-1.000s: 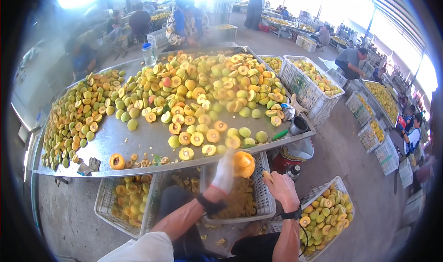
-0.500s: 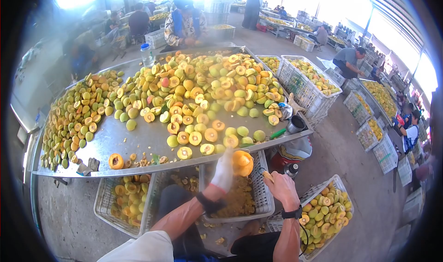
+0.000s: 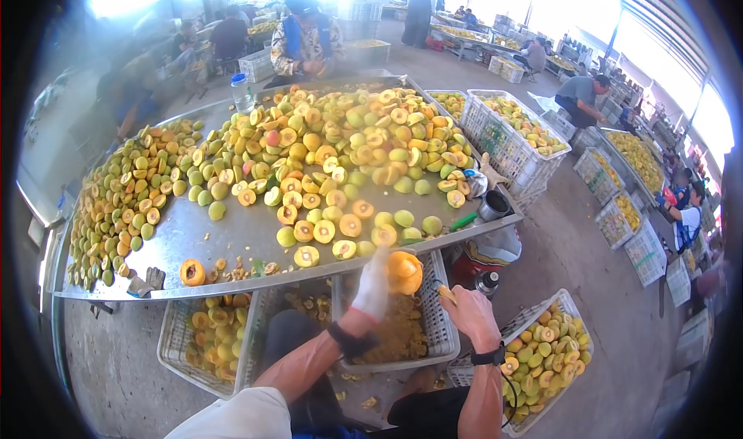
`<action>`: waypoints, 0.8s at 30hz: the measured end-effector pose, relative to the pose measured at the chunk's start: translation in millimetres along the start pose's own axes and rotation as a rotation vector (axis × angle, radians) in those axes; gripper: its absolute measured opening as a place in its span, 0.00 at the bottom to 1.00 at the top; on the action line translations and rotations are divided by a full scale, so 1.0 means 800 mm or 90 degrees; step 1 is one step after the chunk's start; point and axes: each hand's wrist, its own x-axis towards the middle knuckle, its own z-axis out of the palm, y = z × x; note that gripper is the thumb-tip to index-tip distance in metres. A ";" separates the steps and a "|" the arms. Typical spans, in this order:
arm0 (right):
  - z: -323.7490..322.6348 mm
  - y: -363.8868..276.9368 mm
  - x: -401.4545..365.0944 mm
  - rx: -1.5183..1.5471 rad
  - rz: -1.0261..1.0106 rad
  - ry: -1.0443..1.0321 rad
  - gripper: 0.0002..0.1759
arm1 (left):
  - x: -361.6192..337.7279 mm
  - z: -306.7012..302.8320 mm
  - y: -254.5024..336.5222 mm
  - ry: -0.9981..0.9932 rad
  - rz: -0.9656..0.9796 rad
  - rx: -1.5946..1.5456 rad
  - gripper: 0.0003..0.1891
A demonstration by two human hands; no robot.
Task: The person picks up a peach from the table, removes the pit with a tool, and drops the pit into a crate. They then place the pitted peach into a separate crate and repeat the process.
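My left hand, in a white glove and blurred by motion, is closed on an orange-fleshed peach half at the table's front edge. Below that fruit stands a crate with scraps in it. To the right, my bare right hand wraps around a small pitting tool with a light handle and a thin curved metal end. The tool's tip is apart from the fruit. Many halved peaches are heaped on the metal table ahead.
Peach-filled crates stand at my lower left, lower right and beyond the table's right end. A metal cup, green-handled tool, grey glove and bottle lie or stand on the table. A person sits opposite.
The view has shifted slightly. My left hand still grips the peach half and my right hand the tool, both nearly in place. The person opposite has raised their head and hands a little.
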 end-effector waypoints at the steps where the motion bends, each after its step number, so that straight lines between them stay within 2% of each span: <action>1: -0.001 -0.001 -0.001 -0.001 -0.001 0.000 0.22 | 0.002 -0.002 -0.003 0.012 -0.001 0.001 0.33; 12: -0.001 -0.003 -0.001 -0.009 0.000 -0.013 0.22 | -0.001 0.002 -0.001 0.013 -0.002 0.000 0.32; 15: -0.001 -0.002 0.000 -0.009 0.000 -0.014 0.22 | 0.009 -0.003 -0.012 0.058 -0.004 0.001 0.32; 24: 0.000 -0.001 -0.001 -0.005 -0.001 -0.012 0.22 | 0.002 0.000 -0.005 0.020 -0.009 0.010 0.32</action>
